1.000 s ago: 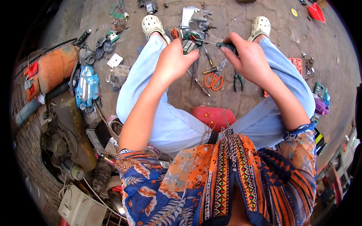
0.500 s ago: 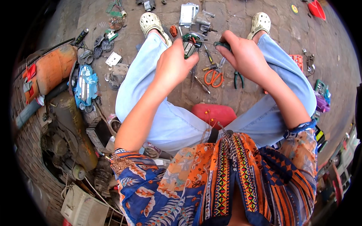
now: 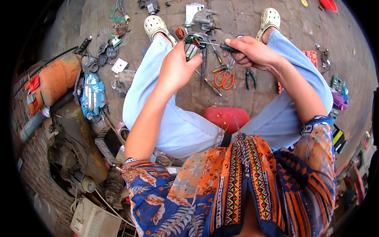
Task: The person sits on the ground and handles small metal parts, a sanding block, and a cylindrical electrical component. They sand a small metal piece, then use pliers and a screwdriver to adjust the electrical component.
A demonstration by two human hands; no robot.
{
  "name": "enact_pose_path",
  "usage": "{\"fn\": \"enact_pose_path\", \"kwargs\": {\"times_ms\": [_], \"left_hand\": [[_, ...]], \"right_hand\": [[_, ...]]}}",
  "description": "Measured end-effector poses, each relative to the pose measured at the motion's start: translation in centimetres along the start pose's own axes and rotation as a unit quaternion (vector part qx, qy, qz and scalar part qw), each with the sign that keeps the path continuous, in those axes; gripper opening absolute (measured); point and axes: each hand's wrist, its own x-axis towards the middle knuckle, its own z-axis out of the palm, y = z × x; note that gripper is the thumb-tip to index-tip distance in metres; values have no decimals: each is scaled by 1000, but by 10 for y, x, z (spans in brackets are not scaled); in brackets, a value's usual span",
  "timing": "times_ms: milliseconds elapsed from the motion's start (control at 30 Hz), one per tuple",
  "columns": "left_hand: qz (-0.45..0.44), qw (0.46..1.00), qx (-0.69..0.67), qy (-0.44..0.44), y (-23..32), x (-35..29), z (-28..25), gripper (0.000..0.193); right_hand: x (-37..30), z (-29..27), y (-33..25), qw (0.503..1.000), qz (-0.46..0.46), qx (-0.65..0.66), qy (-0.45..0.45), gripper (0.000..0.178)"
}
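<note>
I sit on a red stool (image 3: pixel 226 117) over a paved floor, knees apart. My left hand (image 3: pixel 175 67) grips a small motor part (image 3: pixel 192 45) with green and red windings, held above the ground between my knees. A dark-handled screwdriver (image 3: pixel 221 46) is in my right hand (image 3: pixel 252 52), its thin shaft pointing left with the tip at the motor part. Below the hands lie orange-handled scissors (image 3: pixel 224 78) and green-handled pliers (image 3: pixel 250 77).
A grey metal housing (image 3: pixel 203 21) lies between my feet. At the left are an orange cylinder (image 3: pixel 53 83), a blue gadget (image 3: pixel 91 96), circuit boards (image 3: pixel 118 17) and old motors (image 3: pixel 75 158). A red parts box (image 3: pixel 312 59) and more tools lie at the right.
Both hands have come closer together over the motor part. The screwdriver tip now reaches it.
</note>
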Motion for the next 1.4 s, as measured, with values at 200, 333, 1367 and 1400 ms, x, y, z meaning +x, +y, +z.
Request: {"fn": "enact_pose_path", "kwargs": {"times_ms": [200,333,1367,1400], "left_hand": [[54,992,-91,-72,0,-10,-10,41],[24,989,-130,-66,6,-10,-6,29],[-98,979,-175,-46,8,23,1,16],[-94,979,-175,-51,8,24,1,18]], "right_hand": [[-7,-8,-9,986,-41,-157,-34,39],[-17,4,-16,923,-157,-341,80,43],[106,-32,313,782,43,-196,590,34],[104,-38,317,730,78,-239,636,35]]}}
